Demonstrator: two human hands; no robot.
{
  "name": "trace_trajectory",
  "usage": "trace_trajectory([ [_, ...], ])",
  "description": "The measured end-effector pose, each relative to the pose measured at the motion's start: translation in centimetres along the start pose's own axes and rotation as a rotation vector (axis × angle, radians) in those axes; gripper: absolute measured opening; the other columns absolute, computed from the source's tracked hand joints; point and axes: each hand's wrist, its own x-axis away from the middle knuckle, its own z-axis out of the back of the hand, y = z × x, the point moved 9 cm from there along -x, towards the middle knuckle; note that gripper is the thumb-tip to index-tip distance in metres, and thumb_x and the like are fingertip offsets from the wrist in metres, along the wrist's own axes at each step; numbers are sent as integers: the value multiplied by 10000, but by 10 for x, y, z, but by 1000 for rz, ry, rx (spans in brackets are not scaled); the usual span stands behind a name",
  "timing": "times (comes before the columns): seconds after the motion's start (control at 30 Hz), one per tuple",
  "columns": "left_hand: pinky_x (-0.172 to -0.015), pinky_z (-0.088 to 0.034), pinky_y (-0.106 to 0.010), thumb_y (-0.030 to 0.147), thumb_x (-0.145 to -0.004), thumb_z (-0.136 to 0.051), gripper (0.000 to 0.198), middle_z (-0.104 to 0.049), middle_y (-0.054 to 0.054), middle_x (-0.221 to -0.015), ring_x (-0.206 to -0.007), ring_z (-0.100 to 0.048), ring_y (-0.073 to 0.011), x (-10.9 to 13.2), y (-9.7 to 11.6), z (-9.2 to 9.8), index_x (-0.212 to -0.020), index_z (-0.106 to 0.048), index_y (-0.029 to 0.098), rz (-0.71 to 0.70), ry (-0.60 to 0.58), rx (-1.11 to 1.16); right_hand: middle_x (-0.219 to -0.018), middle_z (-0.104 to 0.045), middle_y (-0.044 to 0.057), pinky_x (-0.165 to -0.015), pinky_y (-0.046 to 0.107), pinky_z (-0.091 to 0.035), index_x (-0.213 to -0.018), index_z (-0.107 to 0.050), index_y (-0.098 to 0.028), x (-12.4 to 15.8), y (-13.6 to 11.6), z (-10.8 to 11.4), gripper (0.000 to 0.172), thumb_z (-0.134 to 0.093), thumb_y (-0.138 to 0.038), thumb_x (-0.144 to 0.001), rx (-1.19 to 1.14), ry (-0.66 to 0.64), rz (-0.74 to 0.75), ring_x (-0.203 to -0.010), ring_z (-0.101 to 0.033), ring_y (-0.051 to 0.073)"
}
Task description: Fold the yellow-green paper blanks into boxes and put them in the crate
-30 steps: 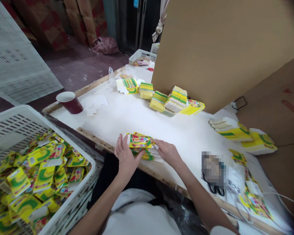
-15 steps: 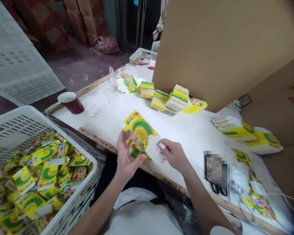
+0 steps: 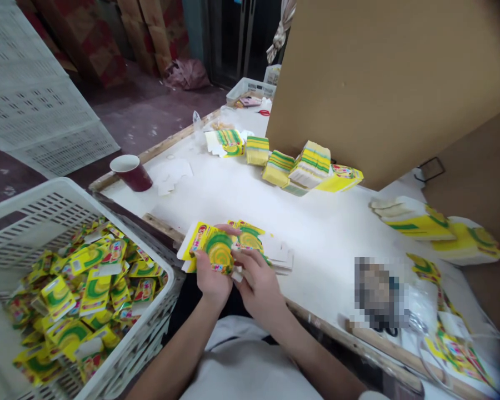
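My left hand (image 3: pixel 213 280) is closed around a flat yellow and green printed carton (image 3: pixel 216 250), thumb on its front and fingers behind. White flaps stick out at the carton's left end. My right hand (image 3: pixel 260 283) has its fingers bent and pinching at the carton's lower right edge. A small white bit shows at those fingertips; I cannot tell whether it is a loose piece or a wrap on a finger. Just behind my hands, more flat cartons (image 3: pixel 250 235) lie on the white table (image 3: pixel 329 228), some showing plain white backs (image 3: pixel 280 253).
On the left stands a white plastic basket (image 3: pixel 166 272) holding many small yellow-green packets (image 3: pixel 95 291). A dark red cup (image 3: pixel 134 176) is at the table's left edge. Stacked cartons (image 3: pixel 310 165) line a large cardboard sheet (image 3: pixel 379 89). More carton stacks (image 3: pixel 419 225) lie right.
Both hands have come together lower and nearer my body. The left hand now grips a carton it was only reaching around before. My right hand has moved left to the carton's edge.
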Motion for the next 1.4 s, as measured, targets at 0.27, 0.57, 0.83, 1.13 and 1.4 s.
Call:
trace_trajectory([
  [0.27, -725, -515, -341, 658, -724, -498, 508, -602, -37, -735, -716, -589, -187, -1, 1, 1, -851, -599, 177, 13, 8, 22, -867, -556, 4, -675, 270, -468, -973, -506, -225, 6, 22, -12, 378, -550, -14, -662, -331, 57, -261, -733, -540, 142],
  [0.57, -693, -539, -347, 706, -662, -541, 562, -657, -73, -775, -794, -641, -241, 1, -9, 6, -838, -628, 179, 86, 30, 23, -807, -539, -18, -566, 229, -402, -847, -494, -219, 1, 25, -16, 229, -628, -143, -678, -622, 65, -319, -620, -481, 100],
  [0.83, -695, -551, -349, 720, -632, -558, 567, -674, -73, -798, -855, -645, -251, 10, -23, 31, -827, -649, 195, 95, 102, -96, -815, -526, -15, -552, 231, -402, -841, -447, -223, 1, 26, -16, 258, -610, -115, -673, -477, 26, -299, -625, -493, 103],
  [1.13, -608, -545, -348, 696, -635, -583, 523, -652, -54, -741, -702, -636, -221, 11, -23, 30, -814, -648, 209, 144, 127, -78, -782, -541, -11, -636, 258, -453, -885, -469, -226, -1, 22, -18, 292, -621, -141, -650, -615, 40, -256, -696, -532, 132],
  [1.4, -629, -513, -309, 610, -692, -598, 410, -502, 12, -640, -544, -495, -124, 1, -8, 6, -781, -581, 211, 166, 5, 50, -917, -558, 9, -711, 259, -460, -1062, -516, -226, 3, -2, -17, 375, -593, -96, -719, -390, -55, -44, -773, -533, 131],
])
